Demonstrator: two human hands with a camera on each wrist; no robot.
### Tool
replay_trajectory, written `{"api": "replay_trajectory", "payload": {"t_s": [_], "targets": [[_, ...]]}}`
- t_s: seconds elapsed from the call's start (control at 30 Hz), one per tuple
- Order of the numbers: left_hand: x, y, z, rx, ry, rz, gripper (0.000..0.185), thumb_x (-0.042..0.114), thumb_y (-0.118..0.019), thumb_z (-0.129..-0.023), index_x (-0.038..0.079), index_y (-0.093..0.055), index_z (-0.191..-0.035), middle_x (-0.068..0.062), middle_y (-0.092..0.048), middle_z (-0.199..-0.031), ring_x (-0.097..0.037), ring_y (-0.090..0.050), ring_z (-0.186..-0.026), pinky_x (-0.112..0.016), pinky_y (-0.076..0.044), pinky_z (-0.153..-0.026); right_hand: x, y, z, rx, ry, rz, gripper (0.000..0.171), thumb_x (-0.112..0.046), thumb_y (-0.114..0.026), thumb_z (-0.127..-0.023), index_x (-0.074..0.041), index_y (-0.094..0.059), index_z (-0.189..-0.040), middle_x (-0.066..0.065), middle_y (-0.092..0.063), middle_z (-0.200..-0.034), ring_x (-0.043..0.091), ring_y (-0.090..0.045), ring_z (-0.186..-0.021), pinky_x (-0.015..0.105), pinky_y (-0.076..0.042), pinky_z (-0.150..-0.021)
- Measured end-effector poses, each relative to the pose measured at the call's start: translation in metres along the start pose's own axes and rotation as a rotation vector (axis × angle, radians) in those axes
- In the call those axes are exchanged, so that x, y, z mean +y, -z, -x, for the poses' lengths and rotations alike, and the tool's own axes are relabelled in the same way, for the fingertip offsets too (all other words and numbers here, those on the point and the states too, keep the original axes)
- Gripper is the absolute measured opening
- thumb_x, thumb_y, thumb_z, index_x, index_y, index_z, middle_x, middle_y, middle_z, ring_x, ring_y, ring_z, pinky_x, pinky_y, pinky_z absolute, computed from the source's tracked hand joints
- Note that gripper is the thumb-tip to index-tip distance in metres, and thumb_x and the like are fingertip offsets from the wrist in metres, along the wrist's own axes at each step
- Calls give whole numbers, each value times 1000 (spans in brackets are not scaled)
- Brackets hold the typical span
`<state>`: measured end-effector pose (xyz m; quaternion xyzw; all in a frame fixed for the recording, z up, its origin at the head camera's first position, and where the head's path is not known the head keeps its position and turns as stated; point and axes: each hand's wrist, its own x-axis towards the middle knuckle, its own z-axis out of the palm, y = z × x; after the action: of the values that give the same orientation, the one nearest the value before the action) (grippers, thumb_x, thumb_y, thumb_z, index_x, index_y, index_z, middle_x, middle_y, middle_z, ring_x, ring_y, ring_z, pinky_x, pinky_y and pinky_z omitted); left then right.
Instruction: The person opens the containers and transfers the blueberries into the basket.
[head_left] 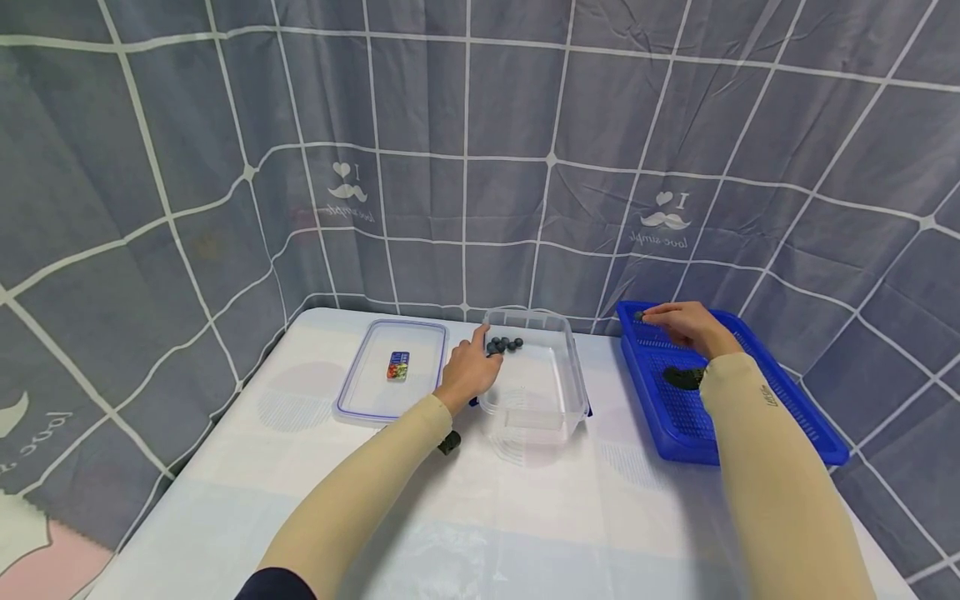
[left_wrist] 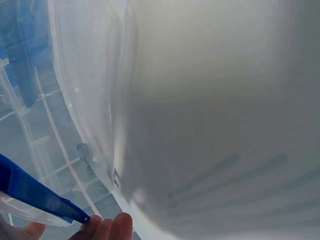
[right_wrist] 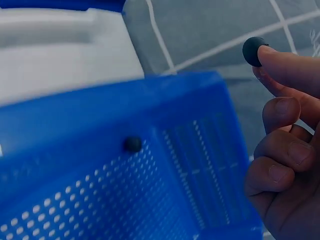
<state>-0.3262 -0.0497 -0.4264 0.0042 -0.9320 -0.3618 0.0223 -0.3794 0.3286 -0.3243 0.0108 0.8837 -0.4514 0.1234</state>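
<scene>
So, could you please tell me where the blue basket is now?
In the head view, the blue basket sits on the table, right of the clear box and under the right hand.

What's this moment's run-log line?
right hand: pinches berry above blue basket | left hand : holds clear container | in container: berry cluster | in basket: another berry | lid: off, left of container

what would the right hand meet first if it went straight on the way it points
Probably the left rim of the blue basket, just past the dark ball the right hand pinches. If it is high enough to pass that, the clear container would likely come next; height is hard to judge.
</scene>
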Motion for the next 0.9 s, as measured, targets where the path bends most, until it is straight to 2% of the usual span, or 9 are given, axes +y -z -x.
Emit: {"api": "replay_trajectory", "payload": {"t_s": [0.27,0.53,0.73,0.83,0.9], "targets": [[-1,-1,1,3,-1,4,64,42,-49,-101,32,-26,-160,-18,-49,-145,-36,-51,-129,-54,-48,-93,26,8,4,13,-45,-29,62,-29,-64,-98,6,-46,-146,-12,-35,-54,7,-31,-47,28,-33,-52],[-1,-1,1,7,-5,18,64,41,-50,-101,31,-27,-160,-19,-49,-145,-37,-51,-129,-55,-48,-93,45,11,5,43,-59,-19,43,-23,-66,-97,4,-63,-131,-12,-39,-53,5,-35,-47,26,-35,-49],[-1,-1,0,2,0,12,64,42,-49,-101,33,-26,-160,-18,-48,-146,-36,-51,-130,-55,-48,-93,52,10,7,52,-85,-6,37,-20,-65,-97,3,-67,-125,-11,-37,-53,6,-35,-48,27,-36,-50],[-1,0,1,1,0,11,63,42,-49,-101,33,-26,-160,-18,-48,-146,-36,-51,-130,-54,-48,-93,52,9,10,56,-108,-9,21,-19,-65,-96,-5,-75,-108,-10,-38,-54,7,-36,-49,28,-36,-50],[-1,0,1,2,-1,10,63,42,-49,-101,33,-26,-160,-18,-49,-145,-36,-51,-129,-54,-49,-92,53,9,10,66,-130,-7,15,-19,-65,-96,-14,-74,-86,-9,-38,-54,8,-36,-49,28,-36,-51]]}}
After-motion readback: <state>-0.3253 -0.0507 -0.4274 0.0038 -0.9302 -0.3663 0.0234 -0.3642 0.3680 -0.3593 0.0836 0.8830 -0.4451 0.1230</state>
